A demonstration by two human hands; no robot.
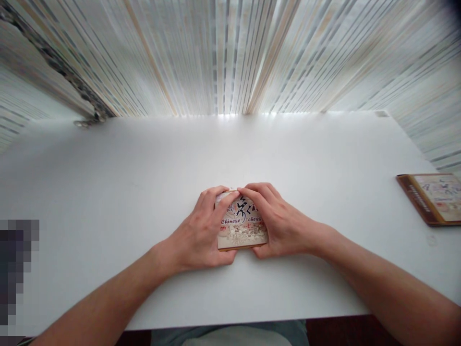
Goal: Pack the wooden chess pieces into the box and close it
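Note:
Both hands grip a small Chinese chess box [243, 232] at the middle of the table, near its front. Its printed top faces up, with dark brush characters and the words "Chinese chess". My left hand [201, 230] wraps round the left side, thumb at the near edge and fingers over the far edge. Round the right side closes my right hand [283, 223], held in much the same way, its fingers covering part of the lettering. The fingertips of the two hands nearly meet at the far edge. Whether the box rests on the table or is slightly raised, I cannot tell.
A white table [180, 158] spreads under the hands. At the right edge lies a flat brown case [437, 198] with similar print, partly out of view. Striped string curtains [230, 57] hang behind the table, with a dark twisted tieback [65, 67] at the left.

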